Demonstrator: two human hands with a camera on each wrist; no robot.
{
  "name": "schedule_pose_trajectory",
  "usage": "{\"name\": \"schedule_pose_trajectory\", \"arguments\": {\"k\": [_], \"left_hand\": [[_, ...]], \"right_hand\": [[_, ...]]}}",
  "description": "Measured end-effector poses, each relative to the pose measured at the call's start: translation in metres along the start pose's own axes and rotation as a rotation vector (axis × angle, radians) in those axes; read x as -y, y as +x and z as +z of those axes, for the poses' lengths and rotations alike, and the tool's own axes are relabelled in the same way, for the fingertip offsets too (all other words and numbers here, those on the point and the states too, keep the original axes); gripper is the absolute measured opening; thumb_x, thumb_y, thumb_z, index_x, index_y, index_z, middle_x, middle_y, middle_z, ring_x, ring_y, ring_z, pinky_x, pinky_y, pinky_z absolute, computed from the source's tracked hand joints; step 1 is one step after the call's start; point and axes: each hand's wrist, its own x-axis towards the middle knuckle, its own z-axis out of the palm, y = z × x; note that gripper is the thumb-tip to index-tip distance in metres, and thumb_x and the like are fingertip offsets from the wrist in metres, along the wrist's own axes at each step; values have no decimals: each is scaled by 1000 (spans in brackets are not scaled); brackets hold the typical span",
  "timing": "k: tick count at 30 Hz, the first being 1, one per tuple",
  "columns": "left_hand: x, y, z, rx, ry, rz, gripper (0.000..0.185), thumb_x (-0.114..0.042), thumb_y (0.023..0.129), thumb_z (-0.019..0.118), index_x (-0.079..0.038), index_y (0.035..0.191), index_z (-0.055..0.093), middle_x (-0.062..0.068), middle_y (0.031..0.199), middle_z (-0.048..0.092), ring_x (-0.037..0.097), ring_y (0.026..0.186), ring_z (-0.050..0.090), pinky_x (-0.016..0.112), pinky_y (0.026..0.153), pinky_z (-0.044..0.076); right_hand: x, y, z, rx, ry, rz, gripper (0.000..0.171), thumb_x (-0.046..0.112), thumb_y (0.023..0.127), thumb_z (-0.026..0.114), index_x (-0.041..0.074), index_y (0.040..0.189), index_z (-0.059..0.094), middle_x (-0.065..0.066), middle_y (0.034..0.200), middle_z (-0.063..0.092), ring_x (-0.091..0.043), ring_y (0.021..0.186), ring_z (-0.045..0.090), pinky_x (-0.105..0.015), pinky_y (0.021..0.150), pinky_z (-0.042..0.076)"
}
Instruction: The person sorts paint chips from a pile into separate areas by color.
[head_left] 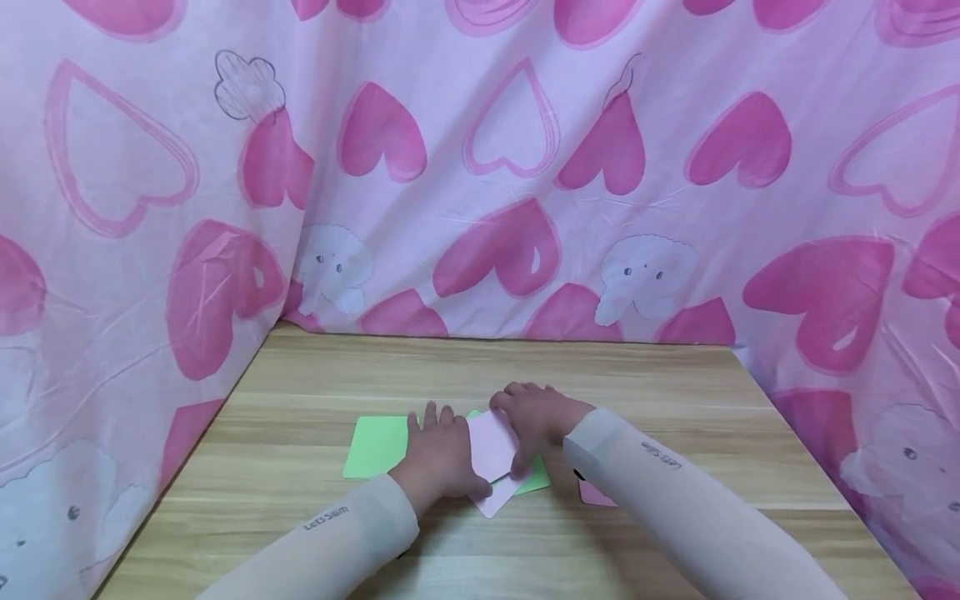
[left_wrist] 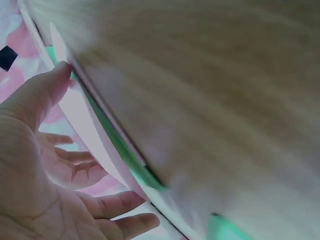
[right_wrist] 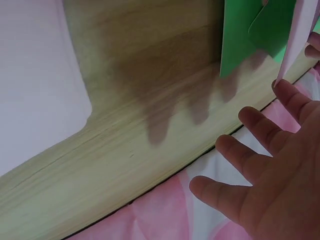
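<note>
Low in the centre of the head frame, the left hand point(head_left: 438, 450) lies flat with straight fingers on a pink card point(head_left: 491, 462); the right hand point(head_left: 534, 421) holds that card's far edge, thumb under it; the card rests tilted over green sheets point(head_left: 375, 446) on the wooden bench point(head_left: 675, 392); another pink card point(head_left: 596, 494) peeks beneath the right sleeve; a heart-print curtain point(head_left: 480, 167) fills the upper frame.

A pale pink card point(head_left: 491, 454) lies tilted just below the frame's centre, atop two light green cards point(head_left: 375, 446) lying flat on the wood, one spreading left.
</note>
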Motion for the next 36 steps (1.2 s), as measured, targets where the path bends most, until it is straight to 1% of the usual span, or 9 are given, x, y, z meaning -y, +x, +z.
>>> {"name": "schedule_pose_trajectory", "arguments": {"k": [4, 8, 11, 15, 18, 21, 25, 30, 36], "left_hand": [[-4, 1, -5, -26, -3, 42, 104, -62, 64, 87, 1, 140, 56, 22, 147, 52, 52, 153, 30, 74, 122, 21], [-10, 2, -13, -38, 21, 88, 101, -65, 67, 83, -1, 141, 56, 20, 151, 51, 49, 154, 30, 72, 122, 22], [-15, 4, -19, -41, 34, 113, 100, -66, 69, 83, -2, 142, 56, 19, 156, 48, 46, 156, 29, 71, 123, 22], [-24, 8, -25, -39, 31, 142, 100, -65, 70, 84, -4, 143, 56, 19, 157, 47, 45, 157, 27, 71, 124, 21], [-32, 13, -29, -30, 23, 163, 99, -64, 70, 84, -5, 144, 55, 18, 158, 47, 45, 157, 27, 71, 124, 20], [-40, 18, -32, -24, 14, 183, 99, -63, 70, 85, -6, 146, 54, 19, 160, 46, 46, 157, 28, 71, 125, 20], [-51, 25, -30, -18, 9, 209, 101, -64, 69, 85, -8, 148, 52, 19, 161, 44, 45, 157, 27, 70, 125, 20], [-65, 30, -20, -13, 27, 228, 104, -67, 69, 85, -12, 151, 51, 16, 162, 44, 44, 158, 27, 69, 126, 20], [-81, 34, -11, -22, 51, 248, 103, -68, 70, 83, -15, 151, 51, 14, 161, 46, 41, 157, 30, 67, 126, 24]], "right_hand": [[-6, -10, -1, -21, 17, -4, 102, 50, 60, 100, 24, 147, 52, 2, 146, 55, -25, 133, 53, -68, 116, 39], [-13, -21, -3, -48, 7, -25, 97, 53, 60, 99, 23, 140, 55, 3, 140, 57, -22, 128, 55, -66, 110, 46], [-18, -29, -4, -73, 16, -33, 92, 51, 59, 100, 22, 135, 57, 4, 136, 59, -21, 124, 56, -66, 108, 46], [-28, -39, -5, -112, 26, -29, 88, 49, 59, 99, 20, 132, 59, 4, 133, 60, -20, 121, 57, -66, 103, 49], [-38, -46, -5, -134, 42, -23, 89, 47, 62, 98, 17, 135, 58, 1, 134, 60, -22, 121, 57, -62, 100, 50], [-48, -56, -4, -151, 77, -7, 92, 45, 64, 97, 14, 140, 55, -1, 138, 60, -24, 124, 57, -60, 103, 50], [-62, -69, -1, -176, 111, 10, 96, 45, 65, 96, 12, 144, 54, -3, 140, 59, -26, 126, 57, -56, 106, 50], [-76, -84, 6, -210, 125, 6, 95, 42, 65, 97, 9, 142, 54, -5, 139, 59, -27, 126, 58, -52, 107, 52], [-89, -97, 17, -210, 158, 43, 93, 39, 66, 95, 10, 143, 54, -5, 140, 58, -27, 127, 58, -51, 108, 52]]}}
